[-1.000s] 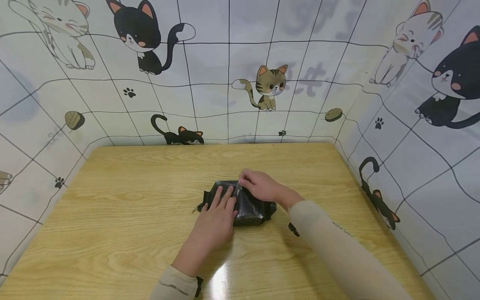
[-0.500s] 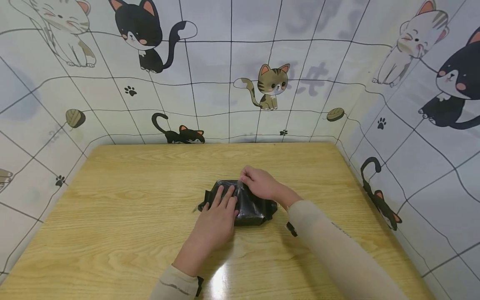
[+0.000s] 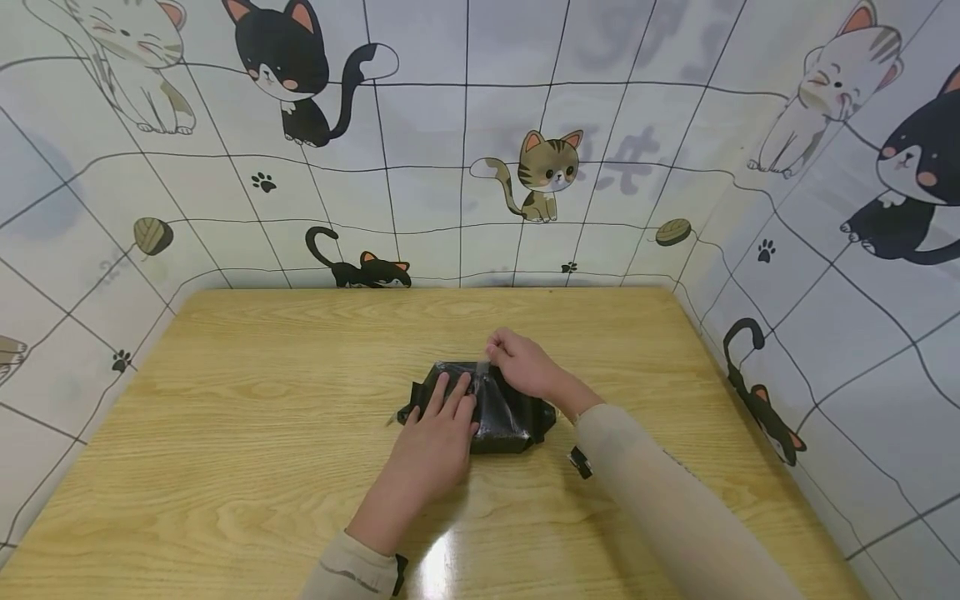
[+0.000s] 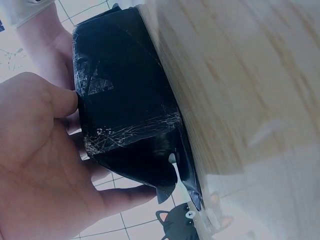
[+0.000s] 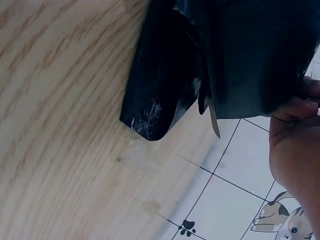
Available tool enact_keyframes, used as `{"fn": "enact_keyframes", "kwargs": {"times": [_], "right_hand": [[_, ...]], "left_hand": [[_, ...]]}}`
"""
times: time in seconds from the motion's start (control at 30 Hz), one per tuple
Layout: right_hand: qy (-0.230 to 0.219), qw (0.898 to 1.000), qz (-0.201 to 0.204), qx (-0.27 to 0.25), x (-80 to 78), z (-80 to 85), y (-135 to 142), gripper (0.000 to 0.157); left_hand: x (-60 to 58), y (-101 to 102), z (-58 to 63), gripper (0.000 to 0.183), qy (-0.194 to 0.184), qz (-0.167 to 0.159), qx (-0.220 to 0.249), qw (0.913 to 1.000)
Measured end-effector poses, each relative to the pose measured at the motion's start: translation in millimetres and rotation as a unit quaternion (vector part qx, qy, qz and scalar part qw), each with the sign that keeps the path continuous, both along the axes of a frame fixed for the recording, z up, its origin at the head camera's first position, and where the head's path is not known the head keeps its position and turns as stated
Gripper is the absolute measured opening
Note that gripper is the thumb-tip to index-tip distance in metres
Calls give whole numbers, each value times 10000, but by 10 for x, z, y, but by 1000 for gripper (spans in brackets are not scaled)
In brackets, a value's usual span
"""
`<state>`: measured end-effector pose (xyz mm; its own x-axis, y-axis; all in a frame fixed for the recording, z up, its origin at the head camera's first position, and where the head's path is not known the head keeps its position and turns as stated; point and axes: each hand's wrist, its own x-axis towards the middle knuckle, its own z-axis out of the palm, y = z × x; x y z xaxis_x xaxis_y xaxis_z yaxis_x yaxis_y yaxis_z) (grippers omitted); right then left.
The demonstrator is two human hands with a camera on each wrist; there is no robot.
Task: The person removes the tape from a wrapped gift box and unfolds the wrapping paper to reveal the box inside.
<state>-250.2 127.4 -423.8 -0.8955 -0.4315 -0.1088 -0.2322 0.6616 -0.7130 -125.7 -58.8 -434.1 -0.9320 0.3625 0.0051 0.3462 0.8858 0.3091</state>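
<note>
A parcel wrapped in shiny black plastic [image 3: 504, 423] lies on the wooden table, its ends folded into loose flaps. My left hand [image 3: 433, 440] rests on the parcel's top with its fingers spread. In the left wrist view the thumb is at the parcel's edge and a finger reaches the end flap [image 4: 165, 191]. At the far edge my right hand [image 3: 527, 367] has curled fingers that pinch a short strip of clear tape [image 3: 483, 367]. The right wrist view shows its fingertips against the black wrapping [image 5: 250, 65]; the tape is hidden there.
The wood-grain table [image 3: 247, 433] extends around the parcel on all sides. A white grid-patterned backdrop [image 3: 420, 125] with cartoon cats stands behind and along both sides. Each sleeve carries a small dark wrist piece [image 3: 580, 462].
My right hand has shifted slightly away toward the back edge, and more of the pale tape strip shows beside its thumb. The left hand keeps its place on the parcel.
</note>
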Motion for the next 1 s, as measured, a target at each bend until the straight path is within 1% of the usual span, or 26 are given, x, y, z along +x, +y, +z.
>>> {"fn": "enact_keyframes", "kwargs": {"times": [0.13,0.27,0.37,0.47,0.6,0.73,0.8,0.87,0.93,1.0], "right_hand": [[-53,9998,-144,-128,-10,-16,-9,26],[-113,9997,-168,-146,-19,-21,-23,26],[-92,9998,-49,-152,-19,11,-27,26],[-8,9999,94,-119,-19,48,-34,25],[100,9997,190,-64,-20,78,-48,26],[209,9996,94,-143,-32,104,-48,28],[204,9996,28,-197,-29,124,-47,29],[84,9996,36,-283,-10,156,-45,31],[24,9993,12,-381,23,197,-44,33],[67,9989,38,-467,65,246,-36,35]], "left_hand": [[-3,-3,-8,43,26,12,4,10000],[-1,-5,-10,43,-35,18,-45,10000],[1,1,-5,40,-24,2,-166,9999],[4,7,5,38,86,4,-381,9992],[23,-4,48,41,358,-56,-714,9968],[86,-22,123,41,765,-307,-908,9925],[144,-34,158,40,991,-403,-938,9898],[210,-52,180,40,1252,-437,-924,9868],[269,-74,208,41,1473,-411,-854,9845],[316,-98,250,43,1603,-343,-771,9835]]}}
